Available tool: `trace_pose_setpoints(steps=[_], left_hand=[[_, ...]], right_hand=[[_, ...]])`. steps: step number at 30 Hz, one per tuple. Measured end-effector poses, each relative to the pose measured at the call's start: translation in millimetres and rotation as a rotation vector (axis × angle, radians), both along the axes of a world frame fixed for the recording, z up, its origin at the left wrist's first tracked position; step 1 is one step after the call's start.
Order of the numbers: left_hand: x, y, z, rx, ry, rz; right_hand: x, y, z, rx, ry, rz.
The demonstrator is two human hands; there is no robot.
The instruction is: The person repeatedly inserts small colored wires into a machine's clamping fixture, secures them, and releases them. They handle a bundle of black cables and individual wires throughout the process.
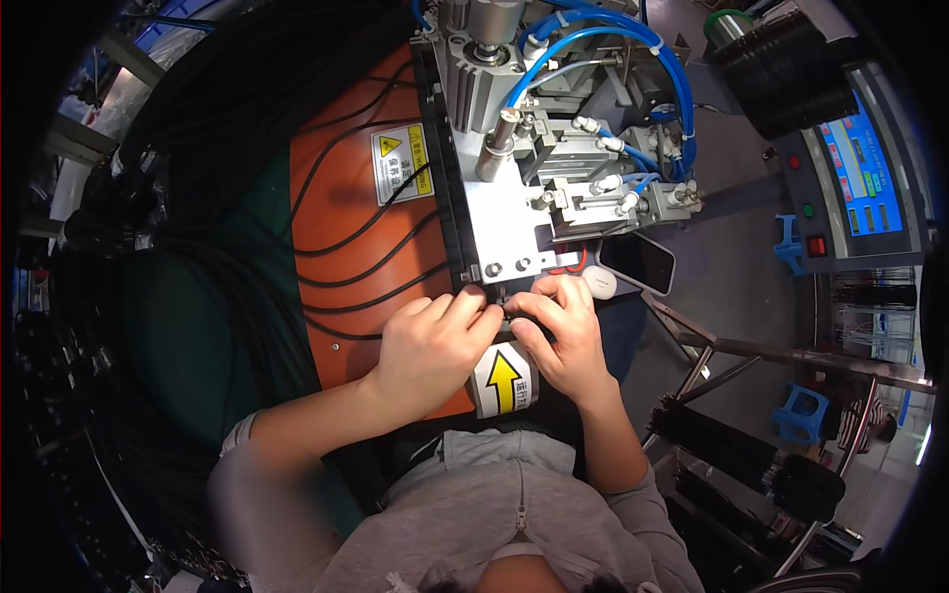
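My left hand (435,346) is closed, with its fingertips at the front end of a metal machine (504,232). A thin black cable (346,336) runs over the orange plate (361,222) and into that hand. Right beside it, my right hand (565,336) has thumb and forefinger pinched together at the same spot. Something small and dark shows between the two hands, but the fingers hide most of it. Several more black cables (371,280) lie across the plate and end at the machine's dark side rail (447,188).
Blue air hoses (682,79) arch above the machine's cylinders. A phone (638,265) and a round white case (600,283) lie right of my right hand. A control screen (860,168) stands at the far right. Bundled black cables (227,109) hang at the left. Blue stools (799,413) stand on the floor.
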State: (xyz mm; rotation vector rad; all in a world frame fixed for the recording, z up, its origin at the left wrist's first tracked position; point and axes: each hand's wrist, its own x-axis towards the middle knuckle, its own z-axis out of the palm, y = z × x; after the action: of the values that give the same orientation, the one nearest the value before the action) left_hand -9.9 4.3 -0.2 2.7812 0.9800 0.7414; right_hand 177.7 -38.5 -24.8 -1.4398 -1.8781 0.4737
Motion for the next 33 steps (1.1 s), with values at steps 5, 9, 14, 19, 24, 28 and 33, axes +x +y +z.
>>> trace_pose_setpoints(steps=[5, 9, 14, 19, 24, 28, 33], left_hand=[[-1.8, -5.8, 5.4, 0.002, 0.112, 0.016], [-11.3, -12.3, 3.8, 0.054, 0.140, 0.053], [-21.7, -18.2, 3.0, 0.119, 0.207, 0.144], [-35.0, -15.6, 4.3, -0.055, 0.248, 0.134], [-95.1, -8.6, 18.1, 0.033, -0.132, 0.307], [-158.4, 19.5, 35.2, -0.036, -0.456, 0.699], [-265.7, 76.3, -19.7, -0.332, -0.900, 1.198]], right_hand=[[15.2, -12.1, -4.4, 0.131, 0.176, -0.177], [33.1, -19.5, -7.1, 0.164, 0.365, -0.387], [28.9, -11.0, -2.5, 0.257, 0.276, -0.360], [9.1, -10.3, 7.4, 0.282, 0.405, -0.265], [-35.9, -0.2, 40.2, 0.194, 0.384, 0.231], [-76.7, 11.0, 50.6, -0.319, 0.351, 0.549], [-136.7, 32.0, 19.7, -0.751, 0.619, 0.698]])
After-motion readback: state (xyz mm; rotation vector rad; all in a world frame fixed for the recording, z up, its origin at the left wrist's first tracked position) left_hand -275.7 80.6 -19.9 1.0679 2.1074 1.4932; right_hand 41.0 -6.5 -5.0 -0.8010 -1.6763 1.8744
